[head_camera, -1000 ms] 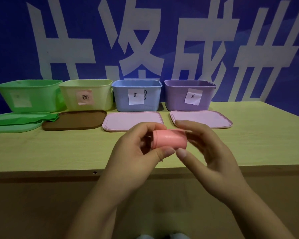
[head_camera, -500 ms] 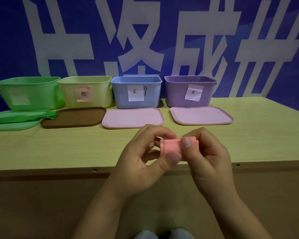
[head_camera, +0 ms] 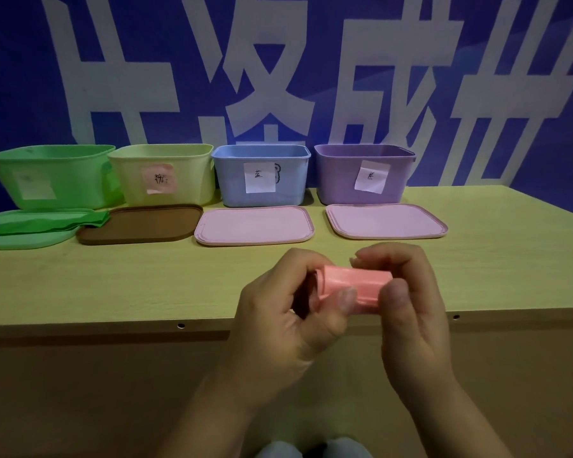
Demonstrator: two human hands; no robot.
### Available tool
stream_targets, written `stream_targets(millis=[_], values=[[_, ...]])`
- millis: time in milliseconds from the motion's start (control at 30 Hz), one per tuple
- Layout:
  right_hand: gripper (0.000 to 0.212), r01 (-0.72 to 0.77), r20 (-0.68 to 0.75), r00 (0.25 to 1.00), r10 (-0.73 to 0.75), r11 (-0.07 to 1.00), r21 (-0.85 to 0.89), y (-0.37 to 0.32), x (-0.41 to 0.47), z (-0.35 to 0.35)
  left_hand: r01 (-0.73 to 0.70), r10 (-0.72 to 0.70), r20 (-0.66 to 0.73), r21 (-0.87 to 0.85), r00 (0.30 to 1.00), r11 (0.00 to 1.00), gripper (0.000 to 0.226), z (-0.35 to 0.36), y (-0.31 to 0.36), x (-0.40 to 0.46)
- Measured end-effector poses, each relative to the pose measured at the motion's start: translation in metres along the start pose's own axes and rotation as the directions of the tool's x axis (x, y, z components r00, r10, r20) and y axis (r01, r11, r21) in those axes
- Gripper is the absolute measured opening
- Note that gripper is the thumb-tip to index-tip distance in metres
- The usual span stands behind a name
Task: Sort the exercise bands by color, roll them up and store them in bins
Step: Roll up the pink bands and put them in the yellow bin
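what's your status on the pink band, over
Left hand and right hand both pinching rolled pink band above table edge. Yellow bin open. Nothing blocking.

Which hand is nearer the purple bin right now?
Right. The right hand holds the pink band roll almost straight in front of the purple bin; the left hand grips the roll's other end, further left.

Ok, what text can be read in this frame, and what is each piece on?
"蓝": white label on the blue bin.
"紫": white label on the purple bin.
Pink label on the yellow bin: too blurred.
Green bin label: unreadable.
Backdrop characters: cropped, unreadable.
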State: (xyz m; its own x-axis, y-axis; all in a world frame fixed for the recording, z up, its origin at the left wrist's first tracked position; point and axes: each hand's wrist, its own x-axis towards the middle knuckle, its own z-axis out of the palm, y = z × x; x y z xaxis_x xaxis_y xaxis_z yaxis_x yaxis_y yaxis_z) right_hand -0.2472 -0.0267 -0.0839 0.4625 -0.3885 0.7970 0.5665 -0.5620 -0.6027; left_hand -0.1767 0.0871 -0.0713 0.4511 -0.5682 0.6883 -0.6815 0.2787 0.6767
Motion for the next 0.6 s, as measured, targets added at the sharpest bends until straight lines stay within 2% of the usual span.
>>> stream_targets(millis=[100,200,300,400,500,600], values=[[0.042,-0.043,-0.005,0.999,0.042,0.995,-0.092,-0.001,0.001,0.000,-0.010,0.010,0.018,0.011,1.000,1.000,0.030,-0.001,-0.002,-0.002],[0.039,-0.065,-0.033,0.998,0.062,0.992,-0.108,-0.001,0.000,-0.001,0.008,-0.010,0.043,0.034,0.999,0.999,0.023,-0.003,-0.004,0.000],[0.026,-0.057,-0.103,0.994,0.047,0.994,-0.098,-0.001,-0.003,0.000,0.059,-0.059,0.045,0.010,0.997,0.998,0.021,0.001,-0.003,0.000],[0.020,-0.018,-0.130,0.992,-0.002,0.989,-0.148,-0.002,-0.005,0.002,0.097,-0.098,-0.012,-0.053,0.995,0.994,0.037,0.009,-0.001,0.001],[0.025,0.054,-0.140,0.987,-0.081,0.981,-0.188,0.000,-0.006,0.002,0.133,-0.135,-0.041,-0.052,0.990,0.990,0.033,0.012,0.002,0.003],[0.033,0.082,-0.162,0.980,-0.112,0.980,-0.179,0.001,-0.008,0.001,0.081,-0.079,-0.061,0.024,0.995,0.996,0.031,0.012,0.007,0.001]])
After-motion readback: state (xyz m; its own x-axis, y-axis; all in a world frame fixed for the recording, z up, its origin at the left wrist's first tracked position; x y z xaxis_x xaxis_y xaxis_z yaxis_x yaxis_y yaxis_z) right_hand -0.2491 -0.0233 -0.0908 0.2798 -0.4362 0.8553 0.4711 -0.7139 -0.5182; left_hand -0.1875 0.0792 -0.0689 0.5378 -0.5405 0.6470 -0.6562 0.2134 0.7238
